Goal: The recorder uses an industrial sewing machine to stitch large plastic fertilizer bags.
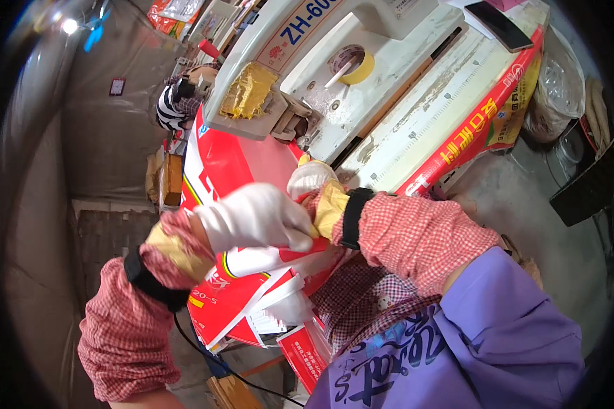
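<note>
My left hand (259, 217), in a white glove, is curled closed above a red and white printed plastic sack (228, 160). Its slightly blurred fingers meet beside my right wrist, and what they hold, if anything, is hidden. Farther forward, my right hand (312, 177), also gloved in white, reaches to the sack's edge just below the head of a pale grey sewing machine (235, 85). Its cuff and wrist hide most of its fingers. Red checked sleeve covers with black wristbands wrap both forearms. The sack's folded lower part (235, 303) hangs down toward my lap.
On the machine bed lies a yellow tape roll (361, 67) with a white stick. A worn white worktop (433, 112) with scale marks runs right, edged by red sheeting (474, 129). A dark phone (499, 26) lies at its far end. A black cable (232, 371) crosses below.
</note>
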`<state>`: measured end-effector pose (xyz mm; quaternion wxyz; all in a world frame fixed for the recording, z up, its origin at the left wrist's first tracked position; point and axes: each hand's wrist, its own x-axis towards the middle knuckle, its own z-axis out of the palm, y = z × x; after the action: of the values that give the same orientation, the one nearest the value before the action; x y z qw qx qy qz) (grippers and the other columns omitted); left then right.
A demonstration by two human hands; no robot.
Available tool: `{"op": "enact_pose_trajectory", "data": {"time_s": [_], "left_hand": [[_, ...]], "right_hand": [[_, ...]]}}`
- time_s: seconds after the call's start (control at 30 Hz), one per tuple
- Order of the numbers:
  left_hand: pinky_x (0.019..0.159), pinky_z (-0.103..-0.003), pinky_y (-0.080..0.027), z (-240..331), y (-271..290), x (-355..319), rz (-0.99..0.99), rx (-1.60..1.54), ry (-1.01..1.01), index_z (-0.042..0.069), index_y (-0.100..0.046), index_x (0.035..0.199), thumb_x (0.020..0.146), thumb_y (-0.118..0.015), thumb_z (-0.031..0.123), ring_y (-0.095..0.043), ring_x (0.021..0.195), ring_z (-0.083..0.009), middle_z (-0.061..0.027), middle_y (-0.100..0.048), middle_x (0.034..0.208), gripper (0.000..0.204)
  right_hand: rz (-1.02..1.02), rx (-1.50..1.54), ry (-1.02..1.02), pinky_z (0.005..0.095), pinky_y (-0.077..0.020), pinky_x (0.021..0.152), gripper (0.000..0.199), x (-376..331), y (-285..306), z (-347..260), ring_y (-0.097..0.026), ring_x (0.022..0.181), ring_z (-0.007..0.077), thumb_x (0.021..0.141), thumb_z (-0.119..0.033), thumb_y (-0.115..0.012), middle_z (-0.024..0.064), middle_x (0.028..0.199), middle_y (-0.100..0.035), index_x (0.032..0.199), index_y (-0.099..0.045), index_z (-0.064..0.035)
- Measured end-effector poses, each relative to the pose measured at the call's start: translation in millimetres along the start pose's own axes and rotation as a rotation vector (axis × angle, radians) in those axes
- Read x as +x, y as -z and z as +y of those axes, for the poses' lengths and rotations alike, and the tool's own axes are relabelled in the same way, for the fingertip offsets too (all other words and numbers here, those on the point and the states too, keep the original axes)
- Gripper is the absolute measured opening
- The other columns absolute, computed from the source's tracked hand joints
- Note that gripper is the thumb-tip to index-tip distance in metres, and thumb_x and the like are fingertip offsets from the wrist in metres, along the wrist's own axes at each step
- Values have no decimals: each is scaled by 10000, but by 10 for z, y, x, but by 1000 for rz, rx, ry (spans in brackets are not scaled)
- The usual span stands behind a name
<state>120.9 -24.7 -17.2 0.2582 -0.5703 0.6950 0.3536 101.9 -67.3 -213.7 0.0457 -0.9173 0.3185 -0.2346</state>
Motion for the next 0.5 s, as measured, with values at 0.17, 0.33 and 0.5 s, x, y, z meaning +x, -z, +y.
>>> {"op": "enact_pose_trajectory", "data": {"time_s": [0.17,0.33,0.5], "left_hand": [[648,-380,-448,-188,352,45,305,717,-226,94,-660,771,592,-709,192,-563,664,-264,-74,-608,688,210],[532,-359,-446,407,-232,-47,-14,499,-293,144,-601,637,625,-645,255,-559,566,-263,-56,-532,564,120],[485,-360,-471,463,-602,293,168,545,-211,147,-617,619,613,-609,194,-597,581,-242,-48,-554,580,48]], "right_hand": [[28,76,26,359,-493,574,153,-355,307,52,-585,616,244,743,-183,-568,83,644,-602,819,-648,-77],[-55,465,-117,385,-479,499,249,-433,522,180,-593,562,297,826,-163,-445,165,629,-590,766,-625,-2],[-149,448,-235,426,-503,578,286,-64,419,178,-641,719,311,789,-128,-479,171,771,-645,996,-584,39]]}}
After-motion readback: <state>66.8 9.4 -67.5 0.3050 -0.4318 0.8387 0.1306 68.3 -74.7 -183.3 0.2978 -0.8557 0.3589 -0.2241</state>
